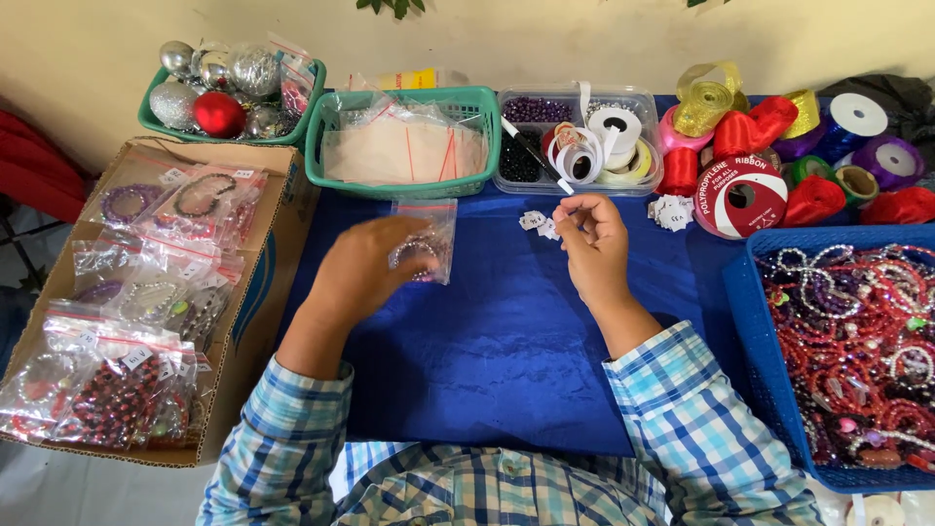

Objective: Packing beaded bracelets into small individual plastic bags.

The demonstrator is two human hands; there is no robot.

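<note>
I look down on a blue tabletop (506, 331) from above my own two hands. My left hand (365, 268) lies near the middle of the tabletop with its fingers curled over a small clear bag (431, 234) that holds a beaded bracelet; the hand is grasping the bag's lower left part and pressing it flat. My right hand (592, 244) is raised a little to the right of it, fingertips pinched together on what looks like a tiny white sticker, too small for me to be sure. A few more white stickers (536, 221) lie just beside that hand, towards the far edge.

Along the far edge stand a green basket of empty bags (404, 146) and a clear tray of beads and tape rolls (575, 141). At the left edge sits a cardboard box of bagged bracelets (136, 292); at the right edge, a blue basket of loose bracelets (847, 351).

To do this well, I judge I should keep the bag pinned smooth under my left hand, bring the sticker down flat on a clear patch, and press from one edge so it does not wrinkle.
</note>
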